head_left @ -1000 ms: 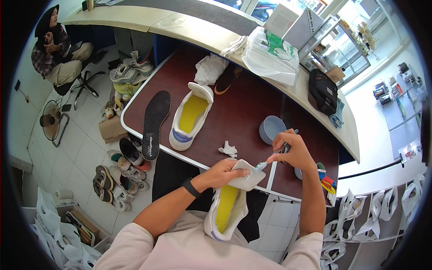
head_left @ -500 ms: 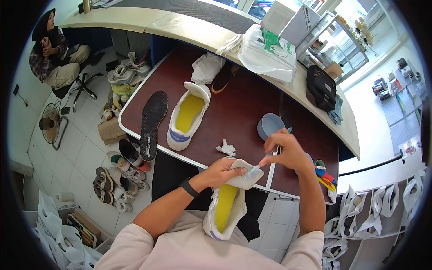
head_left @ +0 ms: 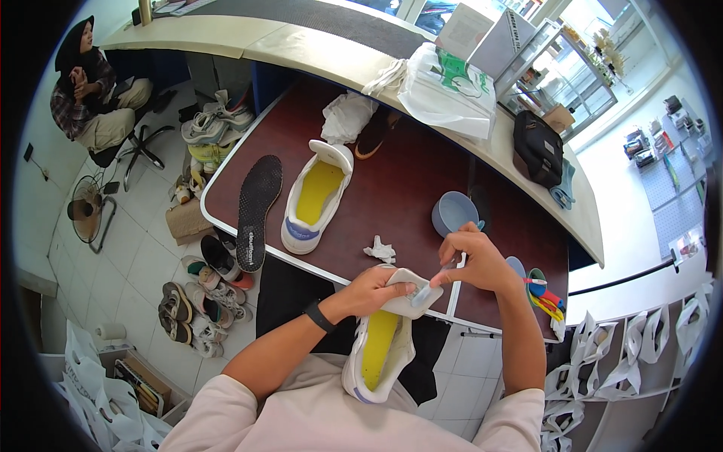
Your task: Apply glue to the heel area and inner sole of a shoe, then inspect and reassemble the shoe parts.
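A white sneaker (head_left: 407, 352) with a yellow insole (head_left: 377, 343) rests heel-down against my lap. My left hand (head_left: 370, 291) is closed on its raised tongue (head_left: 416, 304), thumb on the lining. Close beside the tongue, my right hand (head_left: 476, 258) pinches a slim, pale, translucent thing (head_left: 426, 292) whose end lies on the lining; its kind is not clear. The matching white sneaker (head_left: 317, 197), also yellow inside, stands on the dark red table. Left of it lies a black perforated insole (head_left: 258, 212). A crumpled white tissue (head_left: 379, 249) lies near my hands.
A blue-grey cup (head_left: 454, 213) stands just beyond my right hand, with a holder of colourful tools (head_left: 544, 290) to the right. White cloth (head_left: 349, 117) and a dark shoe (head_left: 376, 136) sit at the back. Several shoes (head_left: 207, 294) cover the floor at left; a person (head_left: 94, 94) sits beyond.
My right hand has shifted slightly down, and its fingers have curled in more. The pale thing's end stays on the tongue lining. My left hand keeps its hold.
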Demonstrator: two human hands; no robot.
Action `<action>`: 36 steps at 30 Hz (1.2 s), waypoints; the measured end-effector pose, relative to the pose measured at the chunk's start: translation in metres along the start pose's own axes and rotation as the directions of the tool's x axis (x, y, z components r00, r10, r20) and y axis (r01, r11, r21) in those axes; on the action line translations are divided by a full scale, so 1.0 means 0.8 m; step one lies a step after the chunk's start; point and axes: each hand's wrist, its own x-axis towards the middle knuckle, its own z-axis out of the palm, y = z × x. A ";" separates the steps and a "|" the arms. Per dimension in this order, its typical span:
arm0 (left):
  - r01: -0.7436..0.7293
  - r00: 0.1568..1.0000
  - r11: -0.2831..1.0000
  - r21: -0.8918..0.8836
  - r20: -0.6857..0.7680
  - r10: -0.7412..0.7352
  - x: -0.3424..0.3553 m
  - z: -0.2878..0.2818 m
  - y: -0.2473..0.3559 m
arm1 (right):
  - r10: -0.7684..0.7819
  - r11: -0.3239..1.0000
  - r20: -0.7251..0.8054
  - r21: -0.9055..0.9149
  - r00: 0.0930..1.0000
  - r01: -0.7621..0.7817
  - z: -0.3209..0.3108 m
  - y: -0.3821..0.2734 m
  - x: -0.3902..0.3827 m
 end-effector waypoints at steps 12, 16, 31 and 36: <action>-0.011 1.000 0.995 -0.097 -0.026 0.008 -0.002 0.003 0.003 | 0.086 0.996 -0.145 0.039 0.986 -0.081 -0.005 0.014 -0.005; -0.016 0.999 0.998 -0.056 -0.042 0.014 -0.002 0.002 0.001 | 0.067 0.998 -0.125 -0.005 0.990 -0.068 -0.003 0.010 -0.012; 0.023 0.998 0.991 -0.136 -0.059 -0.031 -0.001 0.001 0.003 | -0.156 0.966 -0.265 -0.243 0.952 0.091 0.008 -0.005 -0.017; 0.027 0.998 0.993 -0.118 -0.050 -0.033 -0.001 0.002 0.003 | -0.216 0.946 -0.215 -0.287 0.952 0.150 -0.005 -0.002 -0.005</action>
